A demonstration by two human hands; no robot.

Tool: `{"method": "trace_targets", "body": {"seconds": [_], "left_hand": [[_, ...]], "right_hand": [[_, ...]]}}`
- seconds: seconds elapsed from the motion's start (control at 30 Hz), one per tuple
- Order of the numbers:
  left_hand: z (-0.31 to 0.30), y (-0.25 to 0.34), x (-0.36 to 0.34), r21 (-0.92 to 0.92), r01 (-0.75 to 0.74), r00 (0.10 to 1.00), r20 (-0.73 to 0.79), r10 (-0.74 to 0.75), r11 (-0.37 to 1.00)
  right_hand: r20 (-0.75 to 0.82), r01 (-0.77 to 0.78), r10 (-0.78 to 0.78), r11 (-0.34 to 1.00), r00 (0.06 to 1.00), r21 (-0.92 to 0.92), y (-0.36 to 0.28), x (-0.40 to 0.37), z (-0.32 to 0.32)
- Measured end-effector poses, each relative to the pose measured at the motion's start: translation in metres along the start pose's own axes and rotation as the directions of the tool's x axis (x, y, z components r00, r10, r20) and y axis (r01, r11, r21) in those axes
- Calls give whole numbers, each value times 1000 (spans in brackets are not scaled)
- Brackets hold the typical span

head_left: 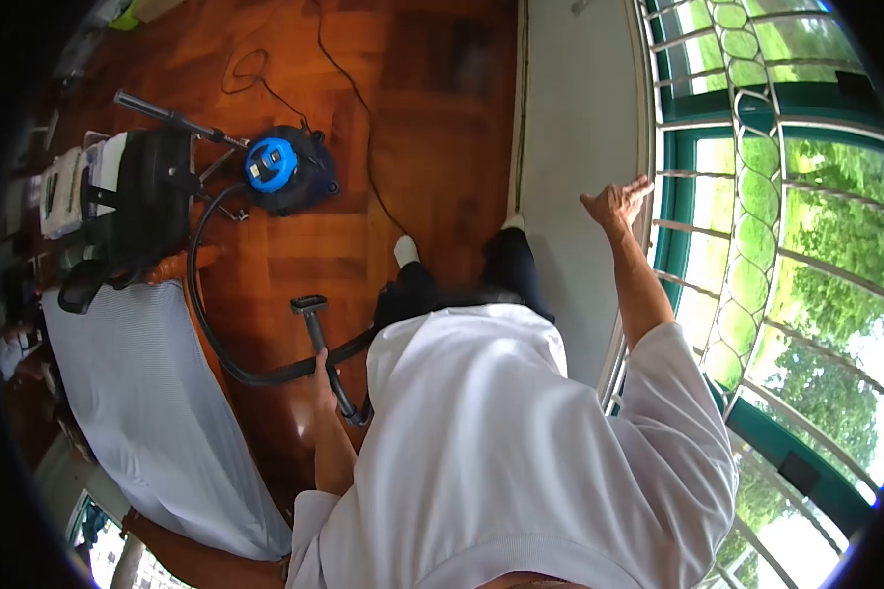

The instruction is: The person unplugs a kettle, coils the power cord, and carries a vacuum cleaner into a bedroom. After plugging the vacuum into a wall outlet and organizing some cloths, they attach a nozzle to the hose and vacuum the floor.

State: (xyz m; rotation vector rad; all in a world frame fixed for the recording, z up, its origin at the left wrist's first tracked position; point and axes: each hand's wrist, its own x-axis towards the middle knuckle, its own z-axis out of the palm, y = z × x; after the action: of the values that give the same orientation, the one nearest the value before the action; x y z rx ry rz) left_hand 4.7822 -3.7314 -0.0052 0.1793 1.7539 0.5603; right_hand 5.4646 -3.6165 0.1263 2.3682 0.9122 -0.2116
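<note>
My left hand [324, 381] is closed around a dark vacuum cleaner handle [314, 329], which ends in a small rectangular nozzle [308, 303] pointing away from me. A black hose [198, 294] curves from there to the vacuum cleaner [304, 172], a dark drum with a blue top, standing on the wooden floor. On the other side, my right hand [621, 204] is raised beside the window sill, thumb apart and fingers stretched toward the window bars [697, 175]. Nothing shows in it.
A black office chair [147, 187] with items on it stands left of the vacuum cleaner. Nearer me is a seat under a pale striped cover [157, 393]. A power cord [363, 108] trails across the floor [422, 128]. A pale wall [575, 108] runs below the barred window.
</note>
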Motion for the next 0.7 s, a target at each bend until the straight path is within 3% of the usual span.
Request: {"method": "trace_targets", "body": {"seconds": [0.17, 0.5, 0.57, 0.7], "left_hand": [[11, 1, -8, 20, -97, 995, -16, 97, 995], [-14, -28, -21, -72, -51, 991, -130, 41, 996], [-20, -25, -25, -45, -45, 997, -70, 42, 998], [-10, -10, -46, 101, -47, 991, -121, 59, 994]], "right_hand": [[-36, 11, -11, 1000, 999, 18, -3, 6, 10], [57, -14, 14, 1000, 998, -7, -9, 7, -8], [27, -3, 4, 999, 1000, -48, -13, 1, -8], [79, -34, 34, 999, 996, 3, -11, 6, -6]]}}
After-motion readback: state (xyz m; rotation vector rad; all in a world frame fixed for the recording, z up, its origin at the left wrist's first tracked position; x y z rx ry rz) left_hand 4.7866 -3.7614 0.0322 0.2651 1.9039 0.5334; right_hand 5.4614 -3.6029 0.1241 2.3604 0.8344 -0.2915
